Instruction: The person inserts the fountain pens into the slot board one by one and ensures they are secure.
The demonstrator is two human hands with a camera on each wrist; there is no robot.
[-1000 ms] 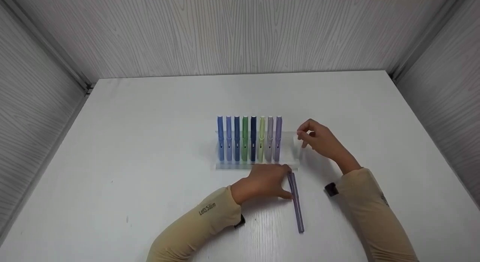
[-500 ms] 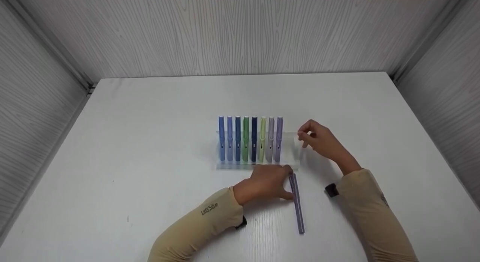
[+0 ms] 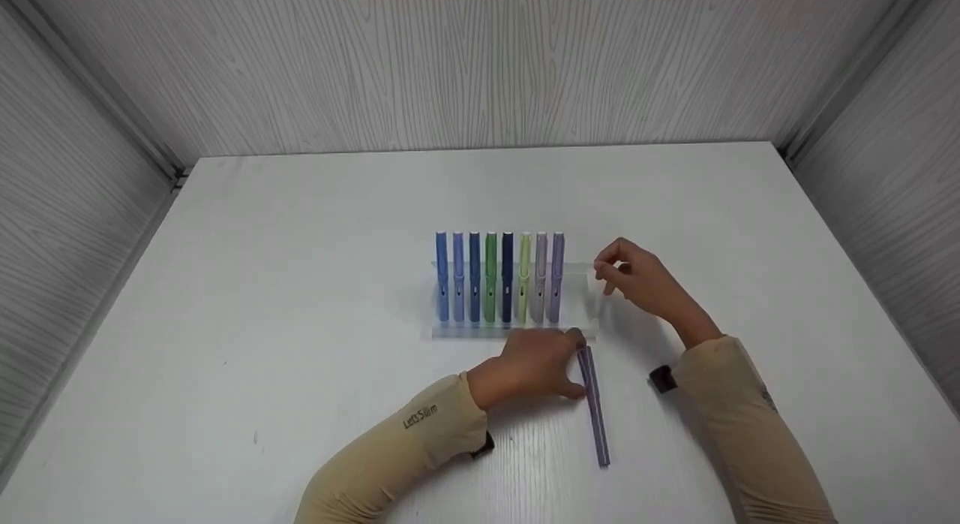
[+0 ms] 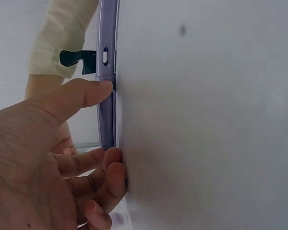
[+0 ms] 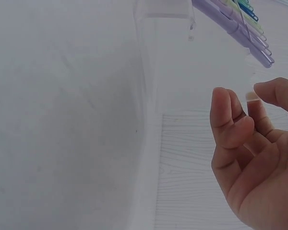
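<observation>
A purple pen (image 3: 595, 415) lies on the table in front of a clear pen rack (image 3: 517, 332). My left hand (image 3: 531, 362) holds it near its capped end. In the left wrist view the thumb (image 4: 98, 91) presses the pen's side, while bent fingertips (image 4: 113, 155) sit at its end. At the rack's right end is my right hand (image 3: 634, 276), with loosely bent fingers and nothing in them. The right wrist view shows its thumb and fingertips (image 5: 221, 103) apart, close to the rack's see-through side (image 5: 168, 12).
Several pens stand side by side in the rack, from a blue pen (image 3: 442, 276) on the left through a green pen (image 3: 490, 276) to another purple pen (image 3: 556, 276). The white table (image 3: 300, 246) ends at a wood-grain back panel (image 3: 480, 66). Similar panels rise at both sides.
</observation>
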